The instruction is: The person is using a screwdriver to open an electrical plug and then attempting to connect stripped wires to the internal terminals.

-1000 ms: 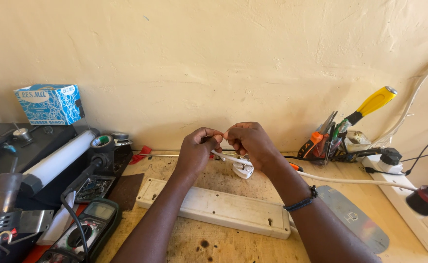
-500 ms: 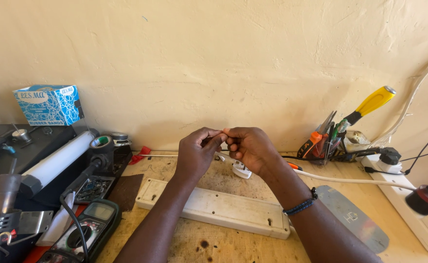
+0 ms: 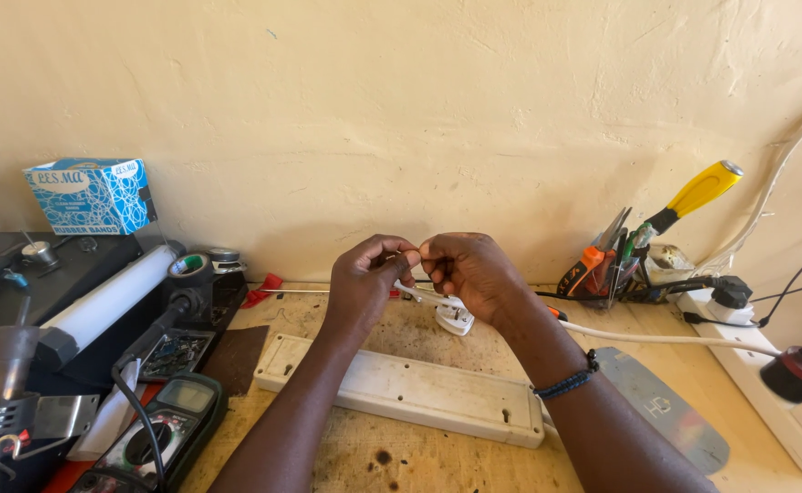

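Observation:
My left hand (image 3: 364, 283) and my right hand (image 3: 469, 269) meet above the wooden bench, fingertips pinched together on the end of a white cable (image 3: 424, 295). The cable hangs slack under my hands. A white plug (image 3: 454, 319) lies on the bench just below my right hand, partly hidden by it. A long white power strip casing (image 3: 401, 391) lies flat in front of my forearms.
Left: a blue box (image 3: 91, 195), a white tube lamp (image 3: 109, 301), a tape roll (image 3: 189, 266), a multimeter (image 3: 159, 434). Right: a tool holder with a yellow-handled screwdriver (image 3: 702, 190), a white wall power strip (image 3: 757, 365), a red plug (image 3: 798, 374), a grey metal plate (image 3: 666, 411).
My hands have drawn closer together and risen a little; the fingertips now pinch the cable end, and the plug lies lower on the bench.

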